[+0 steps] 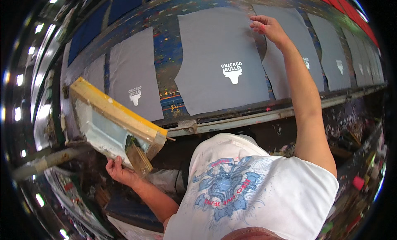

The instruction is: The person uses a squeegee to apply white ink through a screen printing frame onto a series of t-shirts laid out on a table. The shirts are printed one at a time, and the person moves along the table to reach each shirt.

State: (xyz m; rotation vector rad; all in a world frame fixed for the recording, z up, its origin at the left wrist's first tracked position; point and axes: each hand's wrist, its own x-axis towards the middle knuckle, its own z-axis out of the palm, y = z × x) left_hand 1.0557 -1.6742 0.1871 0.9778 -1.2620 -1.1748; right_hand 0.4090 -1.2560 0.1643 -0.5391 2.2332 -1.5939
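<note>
My left hand (120, 169) grips the lower edge of a wooden printing screen (118, 112) with a yellow edge, a pale mesh and a wooden-handled tool (137, 159) lying in it. The screen is tilted in front of the table's near edge, at left. My right hand (266, 29) is raised over the far part of the table, fingers apart and loosely bent, above the gap beside a large grey fabric piece (219, 41). That piece bears a white printed logo (231, 76), as do the grey pieces (134, 54) to either side.
A long paint-spattered table (167, 50) runs across the view with a metal rail (227, 120) along its near edge. Blue fabric (89, 33) lies at the far left, red fabric (347, 10) at the far right. A pipe (49, 159) at lower left and debris (359, 165) under the table flank my body.
</note>
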